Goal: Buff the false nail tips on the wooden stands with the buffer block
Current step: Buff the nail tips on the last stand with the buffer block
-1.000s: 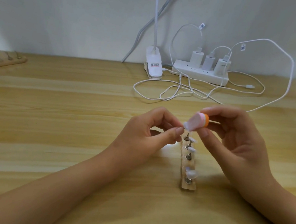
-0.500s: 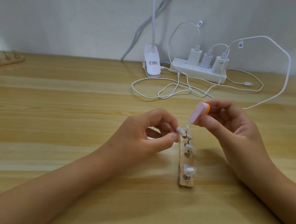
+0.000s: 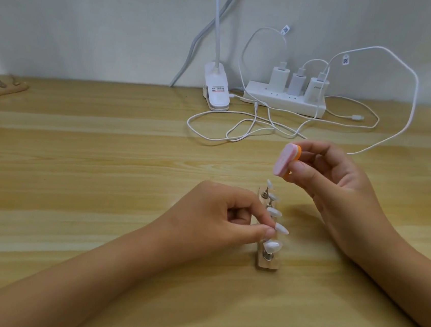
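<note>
The right hand (image 3: pixel 340 184) pinches a small pink and orange buffer (image 3: pixel 286 160) just above the wooden stand (image 3: pixel 269 264). The left hand (image 3: pixel 216 216) pinches one shiny white tip (image 3: pixel 282 228) in the row, maybe on its peg.

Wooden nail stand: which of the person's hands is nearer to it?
Left. The left hand pinches a false nail tip at the wooden nail stand; the right hand holds the buffer block up beyond its far end.

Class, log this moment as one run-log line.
left hand: pinches nail tip on wooden stand | right hand: holds buffer block above stand | contact: none
</note>
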Available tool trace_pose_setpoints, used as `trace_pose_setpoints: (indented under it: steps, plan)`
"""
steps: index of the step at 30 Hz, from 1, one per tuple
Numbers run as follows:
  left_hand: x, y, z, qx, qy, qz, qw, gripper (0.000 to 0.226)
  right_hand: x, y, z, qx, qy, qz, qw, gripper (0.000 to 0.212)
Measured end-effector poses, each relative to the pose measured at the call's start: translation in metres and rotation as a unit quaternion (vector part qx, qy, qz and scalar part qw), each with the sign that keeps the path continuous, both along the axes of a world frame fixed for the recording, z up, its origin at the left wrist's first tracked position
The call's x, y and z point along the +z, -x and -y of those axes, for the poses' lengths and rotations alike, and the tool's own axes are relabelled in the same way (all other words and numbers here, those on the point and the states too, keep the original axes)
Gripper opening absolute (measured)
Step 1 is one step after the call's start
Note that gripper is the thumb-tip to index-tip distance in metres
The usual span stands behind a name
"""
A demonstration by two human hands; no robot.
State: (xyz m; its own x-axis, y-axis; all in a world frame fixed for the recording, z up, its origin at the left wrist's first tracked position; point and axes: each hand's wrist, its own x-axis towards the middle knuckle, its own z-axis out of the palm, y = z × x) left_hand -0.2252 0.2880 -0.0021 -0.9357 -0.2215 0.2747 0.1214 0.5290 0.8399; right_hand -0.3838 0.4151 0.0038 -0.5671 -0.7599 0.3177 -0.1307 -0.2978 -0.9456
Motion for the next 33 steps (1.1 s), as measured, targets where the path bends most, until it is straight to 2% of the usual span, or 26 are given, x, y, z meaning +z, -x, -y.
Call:
trace_pose_setpoints:
  steps: [9,15,23,27,30,33]
  plan:
    - [0.002,-0.006,0.011,-0.005,0.07,0.036,0.997,0.008,0.001,0.005,-0.002,-0.017,-0.002,-0.001,1.0,0.022]
    - [0.003,-0.008,0.008,-0.058,0.165,0.013,0.985,0.01,0.002,0.005,-0.001,-0.019,-0.004,0.001,1.0,0.03]
    - [0.0,-0.005,0.002,0.004,0.242,-0.01,0.97,0.015,0.002,0.003,-0.002,-0.018,-0.008,0.002,1.0,0.027]
    - [0.001,-0.005,0.0,0.02,0.246,-0.017,0.969,0.021,0.002,0.006,-0.002,-0.03,0.004,0.051,0.998,0.027]
    - [0.001,-0.005,-0.005,0.028,0.282,-0.045,0.958,0.026,0.002,0.008,-0.001,-0.026,0.008,0.081,0.996,0.029]
    - [0.0,-0.003,-0.009,0.045,0.321,-0.086,0.942,0.02,0.003,0.01,-0.001,-0.012,0.014,0.118,0.993,0.027]
